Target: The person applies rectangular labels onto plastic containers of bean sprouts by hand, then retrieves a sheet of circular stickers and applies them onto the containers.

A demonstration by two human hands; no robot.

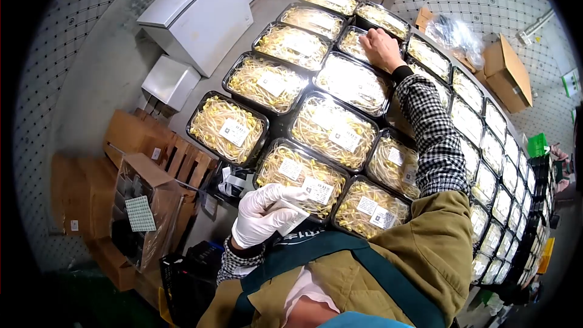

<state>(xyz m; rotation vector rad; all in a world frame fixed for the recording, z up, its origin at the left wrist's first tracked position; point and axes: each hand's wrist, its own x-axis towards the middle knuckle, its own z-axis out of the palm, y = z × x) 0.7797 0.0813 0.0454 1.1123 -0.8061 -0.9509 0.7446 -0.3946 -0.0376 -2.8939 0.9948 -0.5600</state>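
Note:
My left hand (258, 215), in a white glove, is closed on a small white label sheet (291, 218) near my chest. It is held by the near edge of a black tray of bean sprouts (285, 179) that carries two white labels. My right hand (381, 47), bare, reaches far forward over another sprout tray (351, 44). Its fingers are bent and bunched on the film-covered top; what they may hold is hidden. Between the hands lie several more wrapped sprout trays, such as a labelled one (334, 130) and a glossy one (353, 84).
Rows of sprout trays (495, 152) continue to the right, stacked at the far end. On the left are cardboard boxes (133, 140), a wooden pallet (188, 161), a white foam box (170, 82) and a white chest freezer (194, 18). An opened carton (507, 76) stands beyond the trays.

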